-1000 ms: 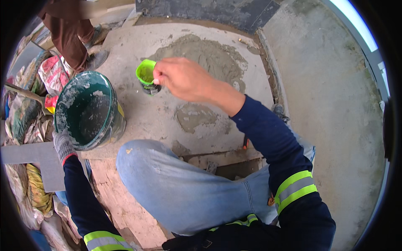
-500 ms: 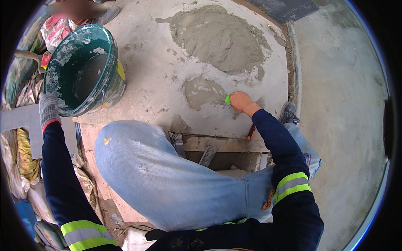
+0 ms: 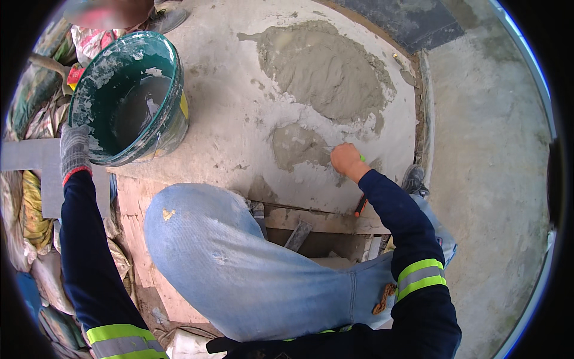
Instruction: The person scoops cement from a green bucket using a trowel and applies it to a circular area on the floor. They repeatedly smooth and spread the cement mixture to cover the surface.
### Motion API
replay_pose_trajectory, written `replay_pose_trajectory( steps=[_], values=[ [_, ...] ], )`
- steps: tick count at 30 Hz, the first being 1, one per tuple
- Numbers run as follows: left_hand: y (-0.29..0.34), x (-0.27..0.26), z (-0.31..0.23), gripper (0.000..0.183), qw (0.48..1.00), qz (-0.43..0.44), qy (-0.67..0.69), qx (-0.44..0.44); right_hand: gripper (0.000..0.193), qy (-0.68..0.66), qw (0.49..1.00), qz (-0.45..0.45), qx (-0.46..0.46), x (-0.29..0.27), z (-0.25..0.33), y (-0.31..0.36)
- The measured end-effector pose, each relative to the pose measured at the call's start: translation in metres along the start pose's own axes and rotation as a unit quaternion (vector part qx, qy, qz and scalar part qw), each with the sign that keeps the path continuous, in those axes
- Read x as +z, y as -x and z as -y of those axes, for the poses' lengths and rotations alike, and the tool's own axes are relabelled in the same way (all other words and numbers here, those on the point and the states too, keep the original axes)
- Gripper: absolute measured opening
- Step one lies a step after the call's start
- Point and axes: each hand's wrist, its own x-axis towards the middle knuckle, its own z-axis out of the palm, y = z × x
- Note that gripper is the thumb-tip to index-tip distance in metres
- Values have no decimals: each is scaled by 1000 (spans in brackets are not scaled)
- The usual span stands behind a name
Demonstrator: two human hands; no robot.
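Note:
My left hand [image 3: 75, 148], in a grey knit glove with a red cuff, grips the near-left rim of a dark green bucket [image 3: 95, 90]. The bucket leans, its mouth turned partly toward me; dried mortar is smeared inside and grey mix lies at the bottom. My bare right hand [image 3: 347, 160] is closed on a green-handled trowel [image 3: 362, 158]. Its thin blade points left over a small patch of wet mortar [image 3: 293, 143] and is hard to make out. Behind that patch spreads a larger heap of grey mortar [image 3: 326, 72] on the pale board.
An orange-and-black handle [image 3: 360, 206] lies by the board's near edge. Below it is a gap with a metal strip [image 3: 298, 236]. Sacks [image 3: 36, 221] crowd the left side under a grey panel [image 3: 51, 173]. Another person's shoe [image 3: 167, 21] stands behind the bucket. Concrete floor [image 3: 484, 155] runs along the right.
The trowel has turned in my right hand: its green part showed left of the fist, now right of it. The small mortar patch looks spread differently. The whole view has shifted slightly.

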Motion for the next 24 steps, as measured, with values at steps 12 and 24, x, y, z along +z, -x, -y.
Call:
replay_pose_trajectory(
  steps=[12, 24],
  values=[
    [34, -20, -32, 46, 997, -34, 26, -64, 19, -188, 979, -76, 11, -106, 6, 31],
    [23, -11, -19, 44, 997, -35, 35, -64, 14, -530, 646, -509, -206, -385, 146, -19]
  ],
)
